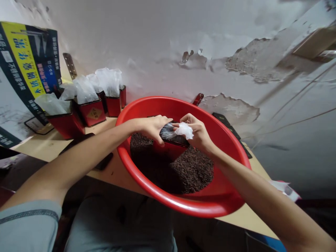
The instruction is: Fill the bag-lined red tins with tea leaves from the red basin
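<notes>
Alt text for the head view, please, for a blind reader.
The right hand pinches the bunched top of a translucent plastic bag in a boxy red container, the left hand across its top, over a large red plastic basin of dark loose flakes. Red containers holding bags stand at left.

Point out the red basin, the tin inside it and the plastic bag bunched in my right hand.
Red basin (183,206), head view: near rim.
Tin (170,152), head view: shaded side.
Plastic bag (185,130), head view: bunched top.

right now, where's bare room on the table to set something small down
Bare tan tabletop shows between the large red plastic basin and the flat black object, and between basin and right forearm. Crowded: back left, where square red tins hold white plastic bags.
</notes>
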Demonstrator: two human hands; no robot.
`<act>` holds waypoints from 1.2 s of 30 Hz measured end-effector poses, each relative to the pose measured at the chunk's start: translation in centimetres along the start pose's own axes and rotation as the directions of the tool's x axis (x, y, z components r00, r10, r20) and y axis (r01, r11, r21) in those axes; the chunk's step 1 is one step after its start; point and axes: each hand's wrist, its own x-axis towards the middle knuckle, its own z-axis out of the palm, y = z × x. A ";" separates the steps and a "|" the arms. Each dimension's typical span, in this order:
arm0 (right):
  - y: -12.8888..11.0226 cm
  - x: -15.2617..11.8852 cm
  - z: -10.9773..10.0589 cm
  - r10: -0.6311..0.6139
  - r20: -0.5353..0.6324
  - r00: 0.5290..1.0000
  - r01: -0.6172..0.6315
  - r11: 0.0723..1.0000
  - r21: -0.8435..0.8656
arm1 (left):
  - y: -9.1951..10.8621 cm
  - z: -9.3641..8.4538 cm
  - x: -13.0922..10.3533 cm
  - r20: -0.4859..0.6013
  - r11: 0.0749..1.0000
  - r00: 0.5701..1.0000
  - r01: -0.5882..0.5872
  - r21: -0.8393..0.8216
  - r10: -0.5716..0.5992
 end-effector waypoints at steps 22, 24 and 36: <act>0.2 -1.2 -5.2 -0.106 0.459 0.882 0.089 0.994 0.059 | 1.1 -0.2 -0.1 0.107 0.990 0.986 0.122 0.066 -0.128; 0.1 -0.2 -5.4 -0.051 0.530 0.847 0.018 0.998 0.067 | 1.9 -0.3 0.0 0.110 0.986 0.982 0.148 0.075 -0.156; -5.4 1.3 -4.0 0.101 0.582 0.807 0.249 0.835 -0.490 | 3.4 -1.1 0.5 0.146 0.975 0.970 0.172 0.142 -0.193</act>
